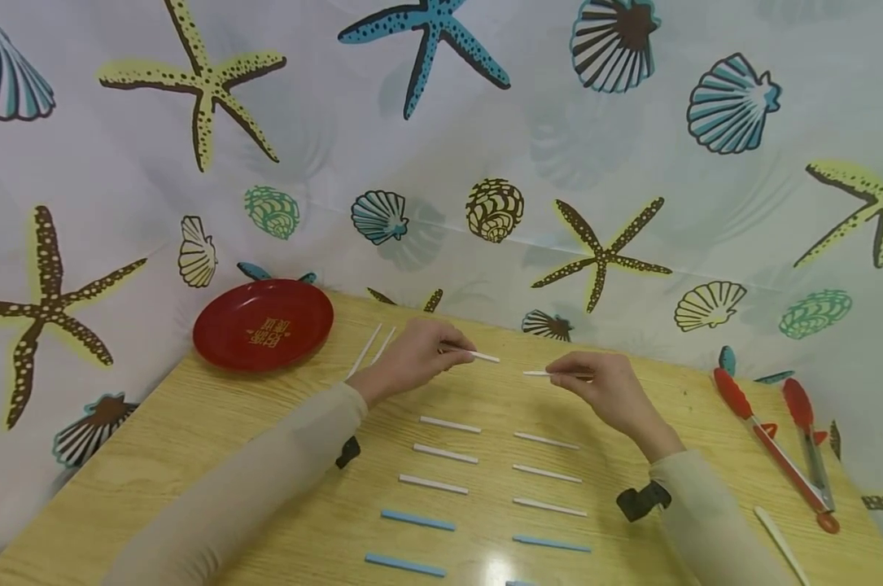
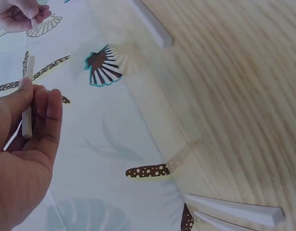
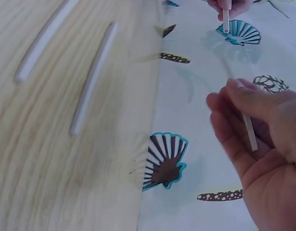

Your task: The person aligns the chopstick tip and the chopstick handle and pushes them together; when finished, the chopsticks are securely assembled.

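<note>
Above the back of the table, my left hand [image 1: 415, 354] pinches a short white stick [image 2: 27, 122] between thumb and fingers; its end has flat sides. Across from it, my right hand [image 1: 605, 387] pinches a slimmer white stick [image 3: 250, 132]. The two sticks point toward each other in the head view, with a small gap between their tips. Below the hands lie two columns of sticks. The left column has white sticks [image 1: 445, 453] and blue sticks [image 1: 417, 520]; the right one has thinner white sticks [image 1: 547, 473] and blue sticks [image 1: 552, 543].
Two more white sticks [image 1: 364, 350] lie beside my left wrist. A red plate [image 1: 221, 325] with gold characters stands at the back left. Red-tipped tongs [image 1: 785, 465] lie on the right, near a long pale utensil [image 1: 780, 541]. A patterned cloth [image 1: 456, 277] hangs behind the wooden table.
</note>
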A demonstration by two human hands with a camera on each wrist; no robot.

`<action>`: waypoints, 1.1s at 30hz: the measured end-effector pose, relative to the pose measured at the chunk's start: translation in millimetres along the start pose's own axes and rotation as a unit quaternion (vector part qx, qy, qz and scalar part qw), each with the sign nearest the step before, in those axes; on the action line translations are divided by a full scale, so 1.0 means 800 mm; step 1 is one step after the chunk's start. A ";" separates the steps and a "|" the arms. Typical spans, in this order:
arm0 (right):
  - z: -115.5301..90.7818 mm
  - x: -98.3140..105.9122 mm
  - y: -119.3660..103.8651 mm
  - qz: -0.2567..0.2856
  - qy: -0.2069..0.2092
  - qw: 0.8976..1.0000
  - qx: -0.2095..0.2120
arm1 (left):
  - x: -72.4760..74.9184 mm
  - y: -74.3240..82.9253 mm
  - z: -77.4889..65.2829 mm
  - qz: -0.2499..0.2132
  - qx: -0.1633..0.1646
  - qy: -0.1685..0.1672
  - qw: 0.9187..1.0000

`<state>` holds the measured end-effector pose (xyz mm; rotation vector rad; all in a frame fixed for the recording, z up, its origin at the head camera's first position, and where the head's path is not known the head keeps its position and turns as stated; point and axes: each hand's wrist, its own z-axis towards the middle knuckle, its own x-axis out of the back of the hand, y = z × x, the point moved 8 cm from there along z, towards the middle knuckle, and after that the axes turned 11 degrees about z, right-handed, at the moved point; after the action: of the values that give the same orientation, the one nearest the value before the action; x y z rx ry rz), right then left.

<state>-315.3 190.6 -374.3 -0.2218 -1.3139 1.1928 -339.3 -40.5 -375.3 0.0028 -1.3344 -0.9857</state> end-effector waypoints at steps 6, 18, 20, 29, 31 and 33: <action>0.006 0.008 -0.018 0.129 0.010 0.992 -0.003 | 0.013 0.003 -0.003 -0.089 0.030 0.017 0.995; 0.010 0.007 -0.033 0.219 -0.019 0.976 -0.007 | 0.023 0.015 -0.009 -0.157 0.016 0.045 0.987; 0.011 0.005 -0.034 0.225 -0.021 0.974 -0.004 | 0.023 0.015 -0.010 -0.156 0.014 0.046 0.987; 0.013 0.000 -0.032 0.234 -0.026 0.972 -0.006 | 0.020 0.014 -0.010 -0.145 0.010 0.063 0.987; 0.013 -0.001 -0.030 0.234 -0.028 0.972 -0.010 | 0.019 0.014 -0.011 -0.142 0.009 0.065 0.988; 0.012 -0.001 -0.030 0.233 -0.026 0.972 -0.014 | 0.017 0.013 -0.012 -0.144 0.010 0.064 0.987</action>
<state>-310.5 174.9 -354.6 -0.5455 -1.3675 1.5821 -326.8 -46.8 -361.7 0.2774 -1.2456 -1.1947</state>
